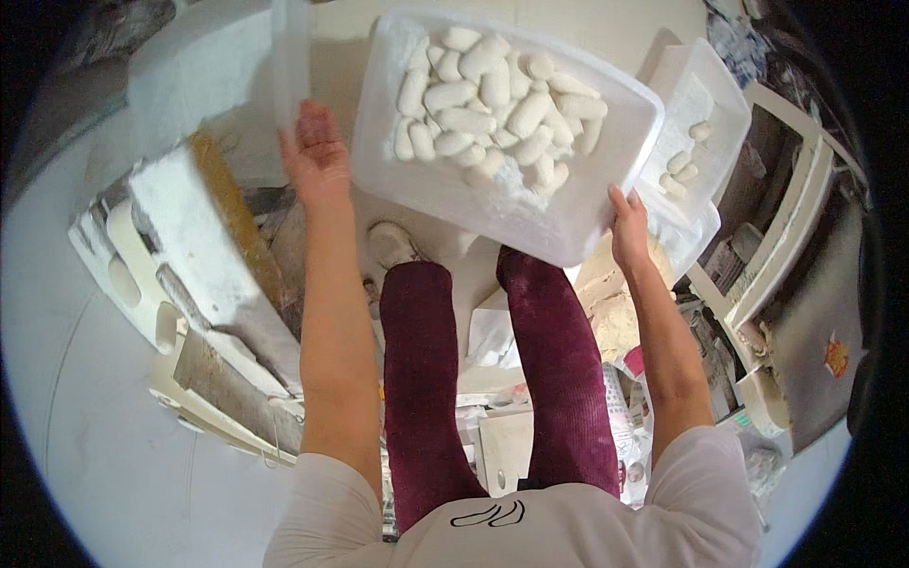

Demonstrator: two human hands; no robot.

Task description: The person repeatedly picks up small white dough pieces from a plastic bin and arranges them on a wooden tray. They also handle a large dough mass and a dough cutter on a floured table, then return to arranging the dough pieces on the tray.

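Observation:
A translucent white plastic tub (603, 206) is tilted before me, with a heap of oblong white pieces (497, 99) that look like dough dusted with white powder. My right hand (628, 231) grips its lower right corner, thumb over the rim. To the left of the tub is my left hand (317, 153), palm up with its fingers partly spread and nothing lying in it. Just beyond those fingertips stands the blurred edge of another translucent container (206, 78); whether they touch it I cannot tell.
At the right a smaller white tub (710, 128) contains several similar oblong pieces and loose powder. Below it lies a pale yellowish mass (618, 319), partly hidden by my right arm. White-topped furniture (206, 234) with a brown edge stands at the left. Shelving (774, 206) lines the right.

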